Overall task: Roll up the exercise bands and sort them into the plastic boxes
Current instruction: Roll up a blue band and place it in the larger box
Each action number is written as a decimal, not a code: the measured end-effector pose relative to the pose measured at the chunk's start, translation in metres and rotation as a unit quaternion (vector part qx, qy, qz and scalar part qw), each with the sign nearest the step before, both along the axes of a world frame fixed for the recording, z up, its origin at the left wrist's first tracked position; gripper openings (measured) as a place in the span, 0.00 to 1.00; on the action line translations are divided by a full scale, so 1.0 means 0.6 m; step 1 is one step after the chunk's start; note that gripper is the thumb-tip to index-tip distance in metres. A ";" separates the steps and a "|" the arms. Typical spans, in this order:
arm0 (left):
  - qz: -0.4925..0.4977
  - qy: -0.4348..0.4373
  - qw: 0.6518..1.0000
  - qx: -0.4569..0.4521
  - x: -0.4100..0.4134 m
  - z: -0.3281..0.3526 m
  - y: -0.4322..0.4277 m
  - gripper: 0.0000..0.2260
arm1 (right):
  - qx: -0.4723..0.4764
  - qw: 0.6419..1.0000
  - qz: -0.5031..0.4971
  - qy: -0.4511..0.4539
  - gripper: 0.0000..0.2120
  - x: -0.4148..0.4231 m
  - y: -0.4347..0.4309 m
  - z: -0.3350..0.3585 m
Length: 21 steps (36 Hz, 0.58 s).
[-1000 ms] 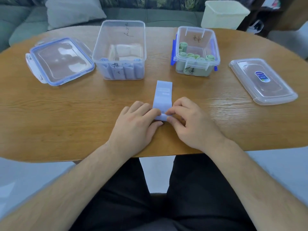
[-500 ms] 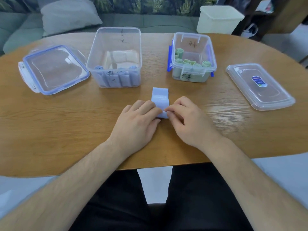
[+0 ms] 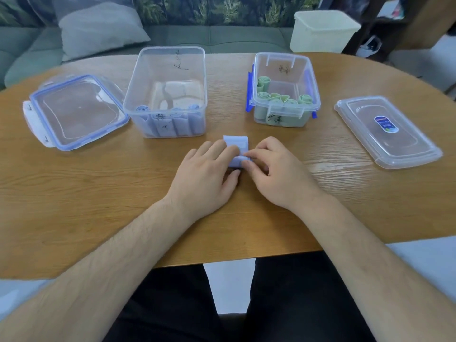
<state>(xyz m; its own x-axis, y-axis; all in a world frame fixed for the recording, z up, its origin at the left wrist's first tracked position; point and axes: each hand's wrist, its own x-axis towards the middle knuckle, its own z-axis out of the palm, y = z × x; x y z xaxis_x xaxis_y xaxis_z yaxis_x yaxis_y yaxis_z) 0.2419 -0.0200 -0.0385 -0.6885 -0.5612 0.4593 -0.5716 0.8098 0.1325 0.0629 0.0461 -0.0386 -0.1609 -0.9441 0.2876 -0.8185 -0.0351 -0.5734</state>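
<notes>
A light blue exercise band (image 3: 236, 143) lies on the wooden table (image 3: 98, 188), mostly rolled, with a short flat end pointing away from me. My left hand (image 3: 207, 176) and my right hand (image 3: 274, 171) both pinch the roll from either side with fingers and thumbs. Behind on the left, a clear plastic box (image 3: 167, 92) holds several rolled blue bands (image 3: 172, 122). A smaller clear box with blue clips (image 3: 283, 90) to the right holds several rolled green bands (image 3: 278, 98).
A blue-rimmed lid (image 3: 74, 112) lies at the far left, and a clear lid with a sticker (image 3: 387, 132) at the far right. Behind the table are a sofa with a cushion (image 3: 98, 28) and a pale bin (image 3: 323, 30).
The flat stretch of the blue band has grown shorter as the roll moved away from me toward the boxes. Both hands followed the roll forward.
</notes>
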 end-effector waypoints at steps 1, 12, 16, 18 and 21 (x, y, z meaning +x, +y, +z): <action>0.007 -0.003 1.000 -0.004 0.001 0.001 -0.002 0.12 | 0.000 1.000 0.002 -0.009 0.12 0.000 -0.002 0.001; 0.038 -0.036 0.999 0.009 -0.022 0.006 -0.024 0.21 | 0.014 1.000 -0.019 0.000 0.17 -0.009 -0.035 0.005; 0.034 -0.017 0.999 0.009 -0.025 0.007 -0.022 0.19 | 0.003 1.000 -0.022 -0.011 0.13 -0.008 -0.038 0.003; 0.038 -0.007 0.999 0.011 -0.026 0.003 -0.020 0.15 | 0.010 1.000 -0.027 -0.005 0.10 -0.008 -0.038 0.002; 0.037 0.019 0.999 0.028 -0.028 -0.005 -0.019 0.14 | 0.013 1.000 -0.025 -0.013 0.10 -0.007 -0.038 0.007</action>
<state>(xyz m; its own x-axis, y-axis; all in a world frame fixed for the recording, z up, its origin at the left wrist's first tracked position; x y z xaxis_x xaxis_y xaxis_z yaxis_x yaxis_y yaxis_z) 0.2252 -0.0315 -0.0413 -0.6268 -0.6357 0.4506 -0.6236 0.7560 0.1990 0.0585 0.0236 -0.0345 -0.2144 -0.9420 0.2583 -0.8035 0.0197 -0.5950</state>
